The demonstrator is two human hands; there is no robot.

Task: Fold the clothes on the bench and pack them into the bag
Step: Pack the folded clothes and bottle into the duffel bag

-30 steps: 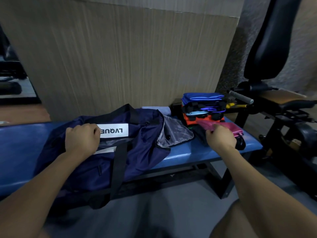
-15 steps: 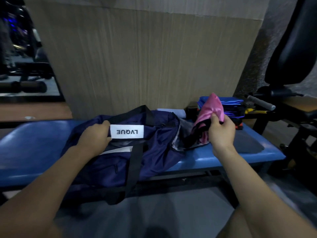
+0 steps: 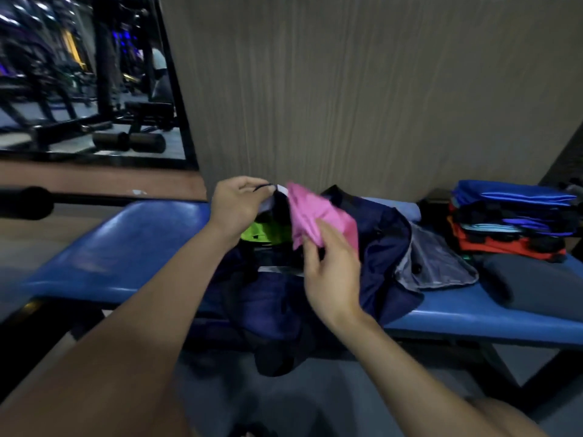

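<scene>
Low in the frame, both bare forearms reach up toward the middle. Half a second ago the right hand (image 3: 331, 272) held the pink garment (image 3: 315, 216) up beside the stack at right of centre; it now has the cloth over the open mouth of the navy bag (image 3: 388, 241) in mid-frame, fingers curled and pinching the garment's lower edge. The left hand (image 3: 236, 203), which earlier gripped the bag's labelled side down flat, is now raised, its thumb and fingers pinching the bag's upper rim and a thin black cord, holding the opening apart. Inside the opening a lime-green item (image 3: 265, 234) shows. The bag lies on the blue bench (image 3: 126, 247), its grey lining flap (image 3: 438, 266) spread to the right. Further right, the stack of folded clothes (image 3: 511, 219) sits on the bench, blue on top, orange below. Behind stands a beige wall panel (image 3: 347, 89).
</scene>
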